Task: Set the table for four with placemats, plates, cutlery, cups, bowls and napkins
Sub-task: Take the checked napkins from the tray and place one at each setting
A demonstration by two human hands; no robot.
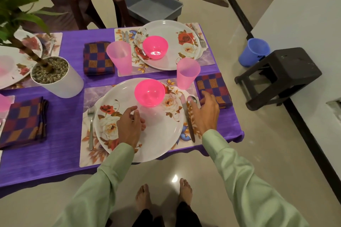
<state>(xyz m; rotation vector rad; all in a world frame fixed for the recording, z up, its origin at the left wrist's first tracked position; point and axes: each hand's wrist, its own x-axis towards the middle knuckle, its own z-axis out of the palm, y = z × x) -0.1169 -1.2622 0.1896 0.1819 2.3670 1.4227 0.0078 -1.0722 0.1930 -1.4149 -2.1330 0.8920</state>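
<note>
Where the purple-clothed tabletop [55,162] reaches its near right corner, a rectangular floral placemat [88,155] carries a round white plate [162,134] printed with red and cream roses, a translucent pink plastic bowl [149,92] upright on its far part. A steel fork [91,125] lies left of the plate, with a knife [185,104] and spoon [192,100] on the right. A pink plastic cup [187,73] stands beyond them. The left hand [130,125] hangs over the plate, loosely curled and empty. The right hand [206,114] has straight fingers [204,96] touching a folded checked cloth napkin [215,88].
</note>
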